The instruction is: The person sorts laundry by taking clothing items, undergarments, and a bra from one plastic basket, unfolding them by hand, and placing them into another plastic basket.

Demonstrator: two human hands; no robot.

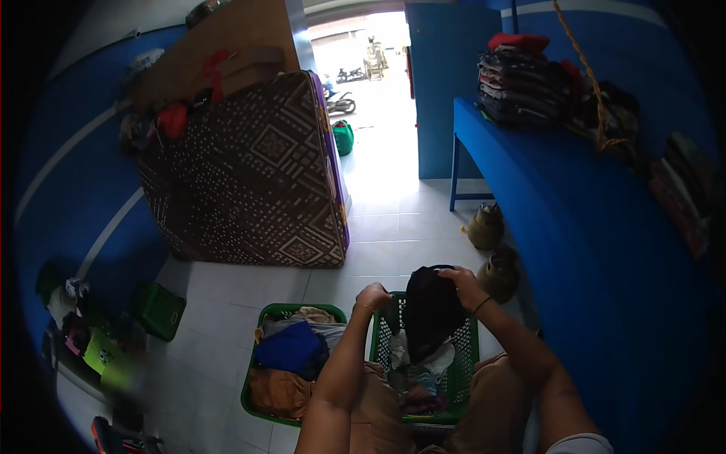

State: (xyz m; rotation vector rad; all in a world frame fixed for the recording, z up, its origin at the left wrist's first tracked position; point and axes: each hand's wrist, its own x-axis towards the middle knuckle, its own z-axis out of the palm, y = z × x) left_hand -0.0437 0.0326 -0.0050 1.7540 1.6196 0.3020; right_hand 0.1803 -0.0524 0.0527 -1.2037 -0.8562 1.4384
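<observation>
My right hand (461, 283) is closed on the top edge of a black cloth (432, 314), which hangs down over the green laundry basket (470, 378) between my knees. At that basket's far left corner is my left hand (374, 296), its fingers curled; what they hold, if anything, I cannot make out. A few light and coloured clothes (423, 390) lie low in this basket. Beside it on the left stands a second green basket (248, 378), filled with folded clothes, among them a blue piece (289, 348) and a brown piece (278, 392).
A patterned mattress (249, 174) leans on its side at the left. On the right runs a long blue table (544, 197) with a stack of folded clothes (522, 83). Two gas cylinders (485, 227) stand beneath its edge. A bright doorway (378, 98) opens ahead.
</observation>
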